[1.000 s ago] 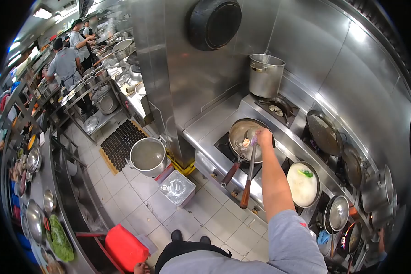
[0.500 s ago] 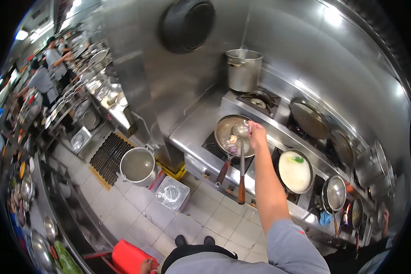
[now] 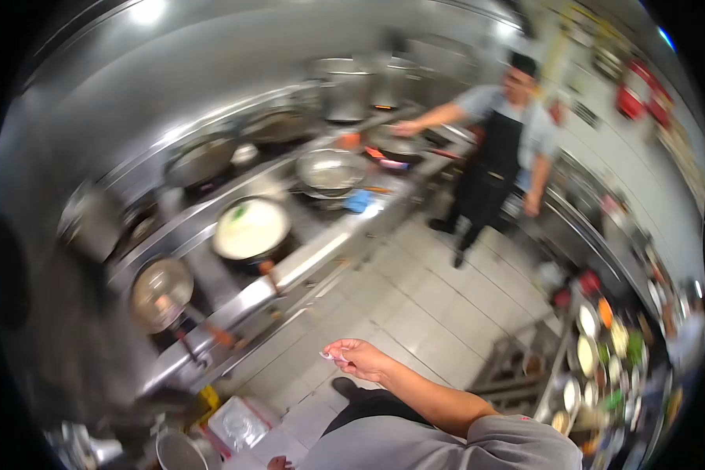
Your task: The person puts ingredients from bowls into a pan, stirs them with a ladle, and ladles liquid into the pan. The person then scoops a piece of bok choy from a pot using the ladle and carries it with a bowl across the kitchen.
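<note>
My right hand [image 3: 356, 360] is in front of my body over the floor, its fingers closed on a small whitish-purple piece [image 3: 334, 356]. Only a bit of my left hand [image 3: 280, 463] shows at the bottom edge, blurred, so its fingers cannot be made out. A pan [image 3: 161, 294] with food and a ladle in it sits on the stove at the left. Beside that pan, a wider pan [image 3: 251, 227] holds white liquid with a green piece. Neither hand touches the pans.
A co-worker in a black apron [image 3: 500, 149] stands at the stove's far end, one hand at a pan [image 3: 398, 142]. A strainer [image 3: 330, 172] and blue cloth [image 3: 359, 201] lie nearer. Food containers [image 3: 587, 354] line the right counter. A metal tin [image 3: 238, 424] is at bottom left.
The view has swung right, bringing in the co-worker and right counter. My right hand has left the pan and ladle and come back near my body with a small piece. The red container is out of view.
</note>
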`<state>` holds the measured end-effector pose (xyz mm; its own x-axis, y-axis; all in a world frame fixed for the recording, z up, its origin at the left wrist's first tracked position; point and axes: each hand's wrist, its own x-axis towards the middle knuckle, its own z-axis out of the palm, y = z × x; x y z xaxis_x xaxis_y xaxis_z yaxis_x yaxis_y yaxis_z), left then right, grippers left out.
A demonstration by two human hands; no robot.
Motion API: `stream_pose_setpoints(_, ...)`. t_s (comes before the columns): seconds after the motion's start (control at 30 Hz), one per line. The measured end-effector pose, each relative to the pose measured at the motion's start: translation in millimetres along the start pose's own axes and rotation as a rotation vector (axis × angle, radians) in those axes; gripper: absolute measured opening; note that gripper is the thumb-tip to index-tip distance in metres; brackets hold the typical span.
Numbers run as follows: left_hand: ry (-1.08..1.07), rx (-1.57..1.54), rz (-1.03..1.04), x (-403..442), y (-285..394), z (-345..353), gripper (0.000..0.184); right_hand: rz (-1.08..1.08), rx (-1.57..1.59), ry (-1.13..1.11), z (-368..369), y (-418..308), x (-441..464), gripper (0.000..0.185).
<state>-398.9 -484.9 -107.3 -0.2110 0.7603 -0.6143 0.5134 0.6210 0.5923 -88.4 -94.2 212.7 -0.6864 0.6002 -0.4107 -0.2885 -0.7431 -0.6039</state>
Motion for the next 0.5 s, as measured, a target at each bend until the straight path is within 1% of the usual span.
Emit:
stream_pose_setpoints(0.03, -0.001, 0.412, 0.331, 17, -8, -10, 0.035, -0.071, 0.033, 0.068, -21, -7, -27, 0.011)
stream_pose_setpoints(0.07, -0.063, 0.092, 0.036, 27, 1, -15, 0.035, -0.18, 0.034, 0.125, -42, -18, -55, 0.015)
stream_pose_setpoints(0.1, -0.098, -0.084, -0.152, 42, 25, -23, 0.034, -0.291, 0.031, 0.185, -60, -26, -85, 0.018)
stream_pose_setpoints(0.13, -0.133, -0.123, -0.194, 62, 50, -26, 0.034, -0.4, 0.075, 0.3, -66, -42, -123, 0.018)
stream_pose_setpoints(0.2, -0.206, -0.104, -0.17, 101, 102, -26, 0.034, -0.685, 0.089, 0.347, -109, -62, -193, 0.016)
stream_pose_setpoints(0.27, -0.27, -0.054, -0.105, 136, 160, -16, 0.034, -0.938, 0.049, 0.567, -135, -89, -274, 0.014)
stream_pose_setpoints(0.3, -0.302, -0.029, -0.07, 151, 190, -9, 0.034, -1.085, 0.154, 0.674, -147, -100, -312, 0.012)
stream_pose_setpoints(0.33, -0.335, -0.011, -0.033, 163, 220, 2, 0.034, -1.192, 0.11, 0.716, -174, -106, -354, 0.012)
stream_pose_setpoints(0.37, -0.364, 0.009, -0.002, 173, 249, 16, 0.034, -1.328, 0.156, 0.841, -196, -111, -392, 0.013)
stream_pose_setpoints(0.4, -0.392, 0.022, 0.029, 181, 277, 30, 0.034, -1.465, 0.257, 0.91, -209, -119, -430, 0.011)
stream_pose_setpoints(0.43, -0.416, 0.039, 0.055, 188, 305, 46, 0.034, -1.518, 0.293, 0.977, -223, -127, -470, 0.008)
stream_pose_setpoints(0.47, -0.441, 0.054, 0.075, 192, 332, 63, 0.034, -1.582, 0.326, 1.067, -255, -131, -511, 0.007)
stream_pose_setpoints(0.5, -0.466, 0.079, 0.098, 195, 358, 81, 0.034, -1.664, 0.216, 1.101, -288, -130, -552, 0.008)
